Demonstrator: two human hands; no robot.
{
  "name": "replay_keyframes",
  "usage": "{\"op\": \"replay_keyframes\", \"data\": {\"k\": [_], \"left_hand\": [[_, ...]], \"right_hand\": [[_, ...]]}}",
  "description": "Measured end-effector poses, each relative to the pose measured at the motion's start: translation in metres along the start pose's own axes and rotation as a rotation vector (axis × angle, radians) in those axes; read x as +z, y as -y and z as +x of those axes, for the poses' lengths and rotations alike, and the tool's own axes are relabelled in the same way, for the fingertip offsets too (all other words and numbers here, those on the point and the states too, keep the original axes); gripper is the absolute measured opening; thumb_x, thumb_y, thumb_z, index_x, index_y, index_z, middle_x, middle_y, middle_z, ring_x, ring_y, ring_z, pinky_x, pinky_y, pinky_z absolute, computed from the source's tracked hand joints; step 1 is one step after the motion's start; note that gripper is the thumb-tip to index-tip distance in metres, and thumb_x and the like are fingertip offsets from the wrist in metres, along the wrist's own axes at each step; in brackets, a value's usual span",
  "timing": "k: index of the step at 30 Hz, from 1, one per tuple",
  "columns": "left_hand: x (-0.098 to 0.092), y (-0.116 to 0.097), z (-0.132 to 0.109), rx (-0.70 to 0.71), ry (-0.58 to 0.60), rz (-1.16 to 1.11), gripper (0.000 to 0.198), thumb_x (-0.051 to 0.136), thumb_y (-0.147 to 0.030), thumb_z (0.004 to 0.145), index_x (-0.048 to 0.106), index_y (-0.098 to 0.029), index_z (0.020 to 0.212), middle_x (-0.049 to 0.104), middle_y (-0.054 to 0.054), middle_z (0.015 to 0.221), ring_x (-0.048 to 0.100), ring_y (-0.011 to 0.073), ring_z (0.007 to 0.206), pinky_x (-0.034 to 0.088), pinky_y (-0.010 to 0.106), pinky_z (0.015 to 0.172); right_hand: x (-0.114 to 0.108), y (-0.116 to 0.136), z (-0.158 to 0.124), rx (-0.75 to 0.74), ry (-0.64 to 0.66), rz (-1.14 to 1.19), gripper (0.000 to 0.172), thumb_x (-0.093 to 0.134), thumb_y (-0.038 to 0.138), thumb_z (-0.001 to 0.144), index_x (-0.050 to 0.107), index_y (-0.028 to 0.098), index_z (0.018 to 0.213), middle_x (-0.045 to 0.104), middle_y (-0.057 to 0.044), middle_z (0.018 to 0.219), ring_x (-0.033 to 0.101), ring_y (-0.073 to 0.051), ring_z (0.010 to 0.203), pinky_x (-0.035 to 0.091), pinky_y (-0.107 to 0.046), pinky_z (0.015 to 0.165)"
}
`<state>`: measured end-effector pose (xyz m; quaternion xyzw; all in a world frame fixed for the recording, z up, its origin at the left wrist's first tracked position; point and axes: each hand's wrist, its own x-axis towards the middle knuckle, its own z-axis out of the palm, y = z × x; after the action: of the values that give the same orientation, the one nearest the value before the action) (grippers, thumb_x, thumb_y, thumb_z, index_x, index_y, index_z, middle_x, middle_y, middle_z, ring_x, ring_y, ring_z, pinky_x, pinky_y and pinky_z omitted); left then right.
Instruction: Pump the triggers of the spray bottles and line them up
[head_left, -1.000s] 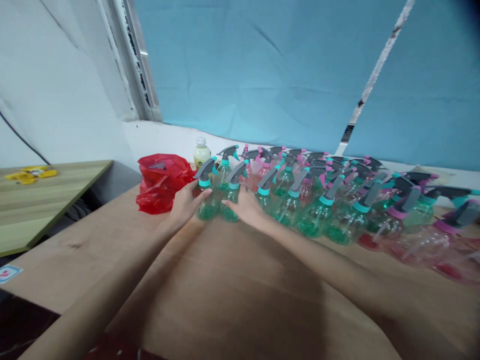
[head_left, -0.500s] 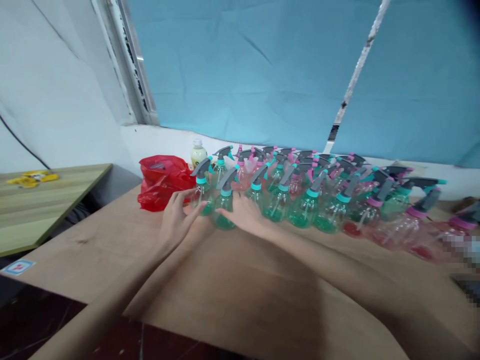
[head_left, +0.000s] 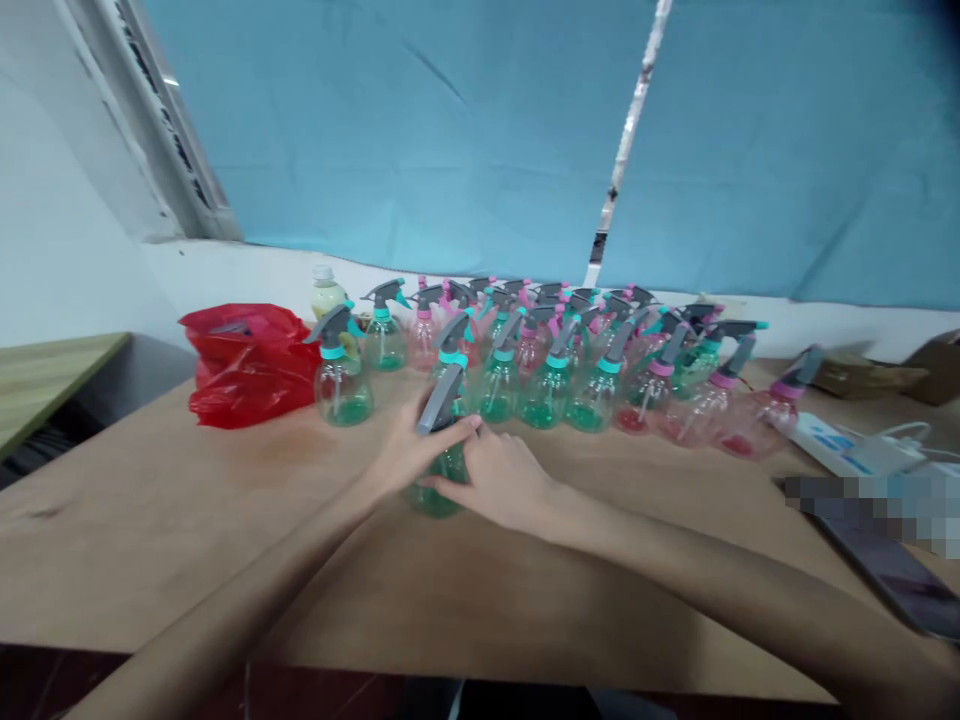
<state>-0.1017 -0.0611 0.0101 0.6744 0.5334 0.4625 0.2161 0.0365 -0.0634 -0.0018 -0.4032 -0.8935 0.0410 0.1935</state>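
Observation:
A clear green spray bottle (head_left: 436,502) with a grey trigger head stands in front of the row, slightly tilted. My left hand (head_left: 409,445) grips it from the left near the neck, its thumb across the front. From the right, my right hand (head_left: 514,480) closes around the body, thumb low on the front. Behind my hands are other green spray bottles (head_left: 545,398) with turquoise collars. Pink spray bottles (head_left: 637,400) with pink collars stand further right and at the back. One more green spray bottle (head_left: 343,390) stands apart on the left.
A crumpled red plastic bag (head_left: 251,365) lies left of the bottles, with a white-capped drink bottle (head_left: 328,297) behind it. At the right are a dark phone-like device (head_left: 877,560), a white cable (head_left: 911,430) and brown cardboard (head_left: 862,375). The wooden table (head_left: 150,540) ends at a front edge.
Both hands have closed on a green spray bottle and drawn it toward me, out of the front row. The view has turned to the right.

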Motion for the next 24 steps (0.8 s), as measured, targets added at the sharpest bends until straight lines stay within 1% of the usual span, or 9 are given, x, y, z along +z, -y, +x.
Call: {"op": "replay_keyframes", "data": {"k": [2,4,6,8,11,13,15,20,24], "left_hand": [[0.017,-0.003,0.009,0.045,0.006,-0.049,0.041,0.062,-0.039,0.074,0.057,-0.016,0.108,0.066,0.006,0.096,0.062,0.0234,0.088,0.050,0.036,0.078],[0.035,-0.006,0.017,0.105,0.044,-0.090,0.040,0.058,-0.033,0.077,0.055,-0.018,0.115,0.064,0.006,0.106,0.061,0.0219,0.093,0.047,0.037,0.085],[0.053,-0.010,0.023,0.140,0.090,-0.140,0.039,0.054,-0.026,0.079,0.054,-0.019,0.118,0.063,0.006,0.111,0.060,0.0202,0.095,0.045,0.038,0.090],[0.070,-0.016,0.027,0.143,0.127,-0.191,0.040,0.050,-0.022,0.079,0.054,-0.020,0.118,0.062,0.005,0.113,0.060,0.0194,0.095,0.045,0.037,0.092],[0.088,-0.023,0.031,0.138,0.169,-0.238,0.042,0.049,-0.019,0.076,0.055,-0.022,0.117,0.062,0.004,0.115,0.060,0.0195,0.097,0.046,0.036,0.091],[0.093,-0.026,0.033,0.136,0.190,-0.240,0.042,0.049,-0.017,0.074,0.057,-0.024,0.116,0.062,0.003,0.114,0.060,0.0198,0.098,0.047,0.036,0.091],[0.094,-0.027,0.033,0.118,0.200,-0.231,0.043,0.049,-0.016,0.073,0.058,-0.026,0.114,0.062,0.001,0.114,0.060,0.0203,0.101,0.047,0.036,0.091],[0.090,-0.029,0.034,0.075,0.217,-0.226,0.044,0.049,-0.019,0.072,0.057,-0.030,0.114,0.063,0.000,0.113,0.061,0.0219,0.099,0.047,0.036,0.089],[0.090,-0.030,0.034,0.077,0.218,-0.224,0.040,0.049,-0.020,0.071,0.061,-0.029,0.108,0.065,-0.001,0.109,0.061,0.0213,0.096,0.047,0.034,0.086]], "right_hand": [[-0.006,-0.013,-0.007,0.016,-0.010,-0.014,0.069,0.045,0.057,0.082,0.047,0.002,0.124,0.060,-0.024,0.108,0.063,-0.033,0.087,0.051,-0.044,0.069],[-0.010,-0.027,-0.015,0.031,-0.026,-0.023,0.073,0.044,0.059,0.081,0.044,0.001,0.126,0.057,-0.024,0.114,0.062,-0.034,0.090,0.051,-0.043,0.071],[-0.012,-0.042,-0.023,0.056,-0.055,-0.032,0.075,0.043,0.061,0.081,0.043,0.001,0.126,0.057,-0.023,0.114,0.061,-0.034,0.092,0.051,-0.042,0.071],[-0.013,-0.058,-0.033,0.070,-0.095,-0.032,0.076,0.039,0.064,0.081,0.043,0.003,0.126,0.058,-0.021,0.111,0.059,-0.033,0.094,0.051,-0.042,0.071],[-0.013,-0.082,-0.050,0.035,-0.131,0.026,0.074,0.040,0.065,0.081,0.043,0.008,0.127,0.059,-0.019,0.110,0.056,-0.032,0.102,0.050,-0.043,0.078],[-0.013,-0.100,-0.059,-0.028,-0.109,0.096,0.069,0.042,0.063,0.081,0.042,0.011,0.128,0.058,-0.017,0.114,0.055,-0.029,0.107,0.048,-0.044,0.085],[-0.012,-0.118,-0.068,-0.063,-0.079,0.141,0.065,0.045,0.059,0.082,0.042,0.013,0.128,0.055,-0.015,0.119,0.052,-0.027,0.112,0.044,-0.044,0.093],[0.004,-0.159,-0.080,-0.007,-0.026,0.180,0.056,0.048,0.054,0.084,0.044,0.020,0.128,0.052,-0.012,0.127,0.049,-0.025,0.119,0.041,-0.046,0.098],[0.018,-0.177,-0.084,0.016,-0.021,0.199,0.051,0.048,0.052,0.084,0.048,0.021,0.126,0.050,-0.010,0.131,0.047,-0.024,0.122,0.039,-0.046,0.100]]}}
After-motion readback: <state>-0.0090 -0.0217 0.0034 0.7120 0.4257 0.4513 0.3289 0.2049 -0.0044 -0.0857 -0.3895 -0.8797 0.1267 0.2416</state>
